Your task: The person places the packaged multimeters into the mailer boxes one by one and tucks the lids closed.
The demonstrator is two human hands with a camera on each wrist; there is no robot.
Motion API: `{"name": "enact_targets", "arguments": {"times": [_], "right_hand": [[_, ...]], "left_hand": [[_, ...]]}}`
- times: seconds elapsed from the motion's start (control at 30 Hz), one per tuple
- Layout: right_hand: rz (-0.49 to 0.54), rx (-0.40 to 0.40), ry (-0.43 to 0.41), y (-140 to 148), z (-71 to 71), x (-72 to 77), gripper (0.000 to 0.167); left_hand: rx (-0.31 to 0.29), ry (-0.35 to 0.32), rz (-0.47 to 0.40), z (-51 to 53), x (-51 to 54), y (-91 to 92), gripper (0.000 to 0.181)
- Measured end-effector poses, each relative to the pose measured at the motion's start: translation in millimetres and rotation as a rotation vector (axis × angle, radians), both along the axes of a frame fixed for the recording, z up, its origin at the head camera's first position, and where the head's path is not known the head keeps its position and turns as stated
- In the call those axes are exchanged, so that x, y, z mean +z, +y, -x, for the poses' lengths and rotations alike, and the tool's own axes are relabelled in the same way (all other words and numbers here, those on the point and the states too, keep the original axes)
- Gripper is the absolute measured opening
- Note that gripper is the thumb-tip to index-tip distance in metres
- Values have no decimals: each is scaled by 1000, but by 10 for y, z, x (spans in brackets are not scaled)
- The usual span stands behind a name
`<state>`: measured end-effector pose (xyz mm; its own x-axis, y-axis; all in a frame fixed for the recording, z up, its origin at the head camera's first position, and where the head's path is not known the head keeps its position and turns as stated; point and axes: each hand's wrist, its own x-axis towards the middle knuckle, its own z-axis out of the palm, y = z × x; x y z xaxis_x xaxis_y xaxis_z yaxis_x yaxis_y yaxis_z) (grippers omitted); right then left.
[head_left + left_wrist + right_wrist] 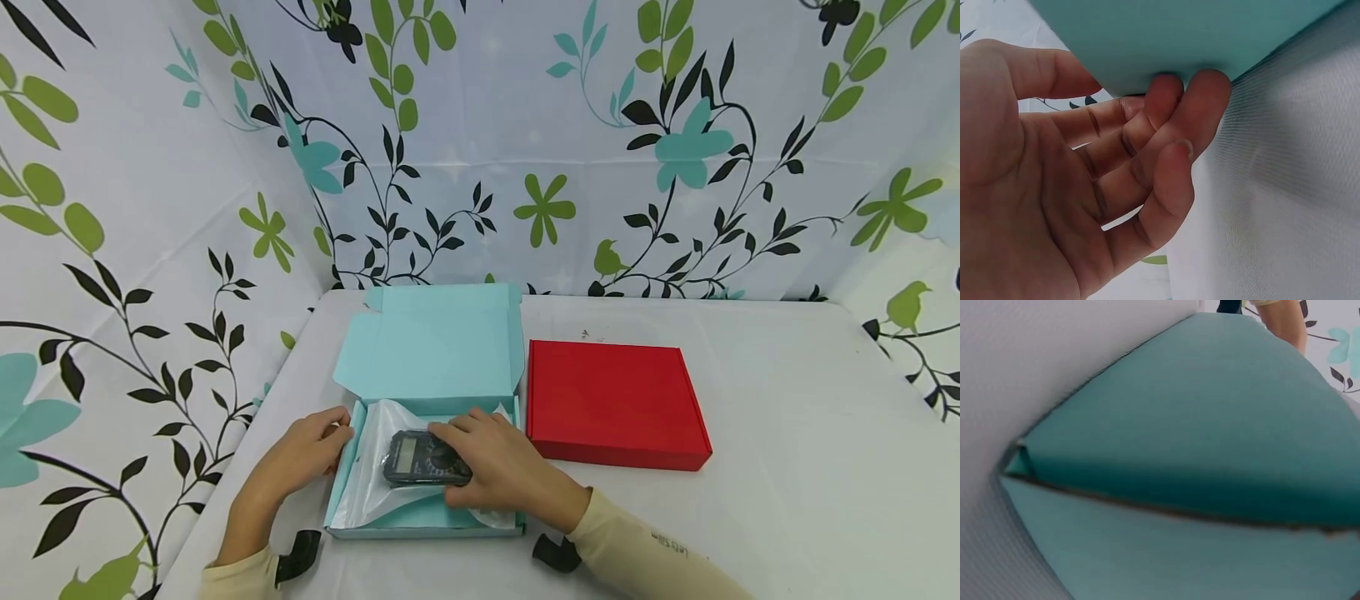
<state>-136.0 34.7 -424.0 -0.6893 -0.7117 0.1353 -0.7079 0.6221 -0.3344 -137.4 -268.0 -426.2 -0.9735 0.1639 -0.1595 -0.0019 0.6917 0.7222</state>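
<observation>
A black digital multimeter (427, 457) with a grey display lies over a white bubble-wrap pouch (378, 467) in an open turquoise cardboard box (420, 533). My right hand (491, 462) grips the multimeter's right end from above, hiding part of its dial side. At the box's left wall is my left hand (318, 442), its fingers bent against the cardboard. The left wrist view has these fingertips touching the turquoise wall (1166, 37) from outside, with the thumb at its edge. In the right wrist view the box's wall (1179, 562) fills the picture; the right hand is out of sight there.
A closed red box (615, 404) lies right of the turquoise one. The turquoise lid (435, 342) is folded back away from me. Black wrist straps (300, 557) show by both forearms. A patterned cloth (480, 167) hangs behind the white table (787, 467).
</observation>
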Motion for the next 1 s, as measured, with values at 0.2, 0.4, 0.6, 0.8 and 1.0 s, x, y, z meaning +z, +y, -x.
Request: {"name": "enact_targets", "arguments": {"times": [0.2,0.4,0.6,0.8,1.0], "right_hand": [[-21,9,28,-23,17,-34,72],[-41,8,40,-47,25,-95,72],[-54,-3,37,-55,32,-156,73],[-97,-14,54,-55,17,-168,77],[-109,-4,56,-30,-6,-128,80]], "left_hand": [[-3,10,0,3,-3,-3,14],[-1,14,1,3,-9,5,14],[6,18,11,9,-14,11,14],[35,119,100,27,-25,13,13],[55,179,72,59,-81,43,52]]}}
